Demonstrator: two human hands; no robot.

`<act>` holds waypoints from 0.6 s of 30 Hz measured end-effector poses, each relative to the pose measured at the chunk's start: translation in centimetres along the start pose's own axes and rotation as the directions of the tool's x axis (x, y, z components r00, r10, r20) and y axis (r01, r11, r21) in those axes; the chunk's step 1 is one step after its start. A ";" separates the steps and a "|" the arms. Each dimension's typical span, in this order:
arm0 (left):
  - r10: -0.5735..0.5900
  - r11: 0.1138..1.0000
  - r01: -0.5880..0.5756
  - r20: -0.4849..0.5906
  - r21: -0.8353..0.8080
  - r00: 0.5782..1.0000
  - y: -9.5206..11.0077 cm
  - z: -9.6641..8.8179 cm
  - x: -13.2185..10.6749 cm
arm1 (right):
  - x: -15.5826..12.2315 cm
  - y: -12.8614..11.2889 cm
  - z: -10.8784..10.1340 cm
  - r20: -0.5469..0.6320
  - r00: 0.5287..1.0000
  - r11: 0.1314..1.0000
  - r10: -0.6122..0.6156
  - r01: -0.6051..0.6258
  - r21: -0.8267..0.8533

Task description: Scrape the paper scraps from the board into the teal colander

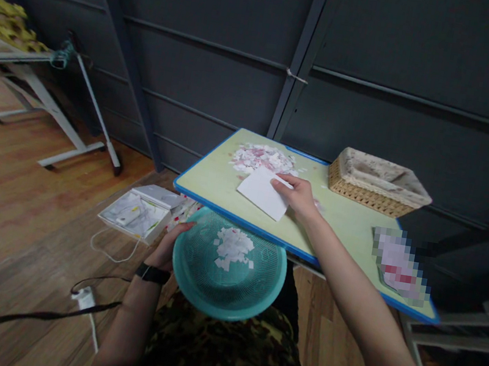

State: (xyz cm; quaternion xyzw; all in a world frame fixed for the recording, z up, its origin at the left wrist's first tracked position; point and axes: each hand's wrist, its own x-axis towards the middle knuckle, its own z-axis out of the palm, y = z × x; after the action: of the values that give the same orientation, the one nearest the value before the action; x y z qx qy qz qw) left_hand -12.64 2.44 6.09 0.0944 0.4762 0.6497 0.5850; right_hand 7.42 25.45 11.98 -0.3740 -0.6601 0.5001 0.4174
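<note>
My left hand [168, 246] grips the left rim of a teal mesh bowl [193, 274], held just under the near edge of a small yellow-green table with a blue border [208, 180]. A small heap of white paper scraps [234, 247] lies in the bowl. My right hand [300, 197] rests on the table with its fingers closed on a white sheet of paper [261, 192]. A pile of white and pink paper scraps [264, 158] lies on the table just beyond that sheet.
A woven basket [377, 182] stands at the table's far right. A blurred-out item [396, 266] lies near the right front corner. White flat boxes [142, 210] and cables [87, 297] lie on the wooden floor at left. A metal rack [53, 103] stands further left.
</note>
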 end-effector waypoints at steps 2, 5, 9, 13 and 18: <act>0.010 1.000 -0.010 0.011 -0.007 1.000 -0.1 -0.1 0.0 | -0.2 0.1 0.1 0.017 0.999 0.998 -0.030 0.031 -0.063; 0.016 1.000 -0.016 0.018 -0.012 1.000 -0.2 -0.1 0.0 | -0.7 0.1 0.2 0.129 0.992 0.995 -0.009 0.022 -0.098; -0.014 1.000 0.014 0.026 -0.004 1.000 -0.3 -0.3 0.0 | -1.0 0.0 0.2 0.264 0.962 0.997 0.071 -0.069 -0.015; -0.037 0.999 0.037 -0.002 -0.015 0.999 -0.5 -0.7 0.2 | -0.7 -0.4 0.1 0.130 0.989 0.989 0.076 -0.091 0.118; -0.065 0.997 0.063 0.073 0.036 0.995 -0.6 -1.0 0.5 | -0.9 -1.9 -0.7 0.202 0.970 0.969 0.136 -0.172 0.176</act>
State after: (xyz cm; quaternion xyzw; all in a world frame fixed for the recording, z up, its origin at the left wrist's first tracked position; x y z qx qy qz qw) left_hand -13.07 2.26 4.85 0.1131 0.4680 0.6185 0.6210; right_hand 8.25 24.42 13.71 -0.3334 -0.6140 0.6256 0.3470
